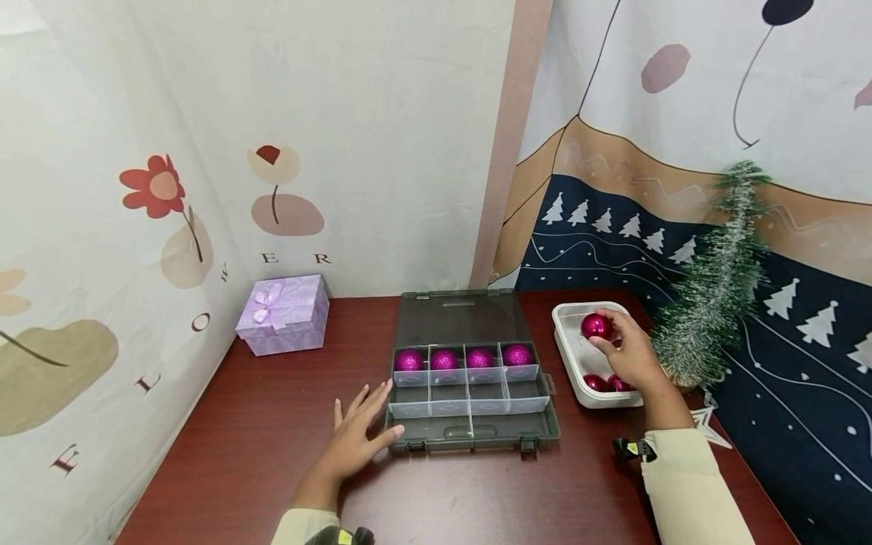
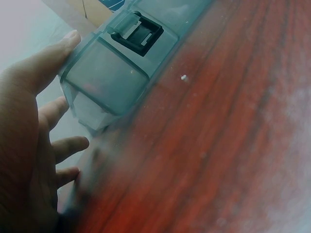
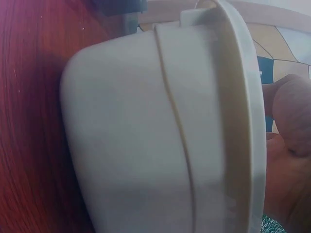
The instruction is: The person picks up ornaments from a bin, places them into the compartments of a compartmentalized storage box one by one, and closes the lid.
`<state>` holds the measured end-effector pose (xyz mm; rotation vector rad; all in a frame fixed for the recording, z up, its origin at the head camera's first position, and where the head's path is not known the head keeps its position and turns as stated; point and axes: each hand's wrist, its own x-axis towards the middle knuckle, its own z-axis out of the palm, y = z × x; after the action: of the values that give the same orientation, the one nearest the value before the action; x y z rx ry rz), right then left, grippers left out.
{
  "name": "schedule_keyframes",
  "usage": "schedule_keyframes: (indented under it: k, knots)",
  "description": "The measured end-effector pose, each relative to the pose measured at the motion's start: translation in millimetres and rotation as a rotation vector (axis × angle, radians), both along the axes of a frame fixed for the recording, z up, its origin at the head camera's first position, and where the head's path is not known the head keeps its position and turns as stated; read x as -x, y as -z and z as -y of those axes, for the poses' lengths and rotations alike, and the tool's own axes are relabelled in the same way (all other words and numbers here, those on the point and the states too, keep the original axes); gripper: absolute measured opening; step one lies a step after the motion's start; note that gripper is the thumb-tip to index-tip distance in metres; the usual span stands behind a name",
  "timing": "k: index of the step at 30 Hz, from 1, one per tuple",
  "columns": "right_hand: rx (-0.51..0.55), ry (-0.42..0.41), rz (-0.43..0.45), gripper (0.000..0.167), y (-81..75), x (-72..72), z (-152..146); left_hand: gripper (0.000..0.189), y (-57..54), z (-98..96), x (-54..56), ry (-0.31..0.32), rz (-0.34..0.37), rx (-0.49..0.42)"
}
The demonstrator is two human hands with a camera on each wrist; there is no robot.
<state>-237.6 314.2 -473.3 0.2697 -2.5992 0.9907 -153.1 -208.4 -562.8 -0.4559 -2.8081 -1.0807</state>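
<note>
My right hand (image 1: 633, 354) pinches a shiny magenta bauble (image 1: 596, 326) over the white plastic tub (image 1: 568, 363). More shiny baubles (image 1: 596, 382) lie at the near end of that tub. At the left side of a dark translucent compartment box (image 1: 470, 431), my left hand (image 1: 357, 435) rests with fingers spread, its thumb and fingertips at the box's edge. The box's lid (image 1: 463, 318) is folded back. Glittery magenta baubles (image 1: 444, 359) fill the back row, one in each compartment. In the right wrist view, the tub wall (image 3: 131, 131) hides the bauble.
A lilac gift box (image 1: 286, 314) with a bow stands at the back left. Right of the tub is a small frosted tinsel tree (image 1: 715, 295), with a white star (image 1: 710, 428) near its base. Printed cloth (image 1: 381, 151) hangs behind the dark red table (image 1: 272, 424).
</note>
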Motion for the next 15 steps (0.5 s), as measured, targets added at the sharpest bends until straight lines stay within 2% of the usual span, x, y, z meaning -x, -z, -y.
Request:
schedule_keyframes:
  k: [15]
  knots:
    - [0.026,0.043,0.01,0.055,-1.3,-2.2,8.4,0.085,0.6,0.6,0.3,0.001,-0.001,-0.007]
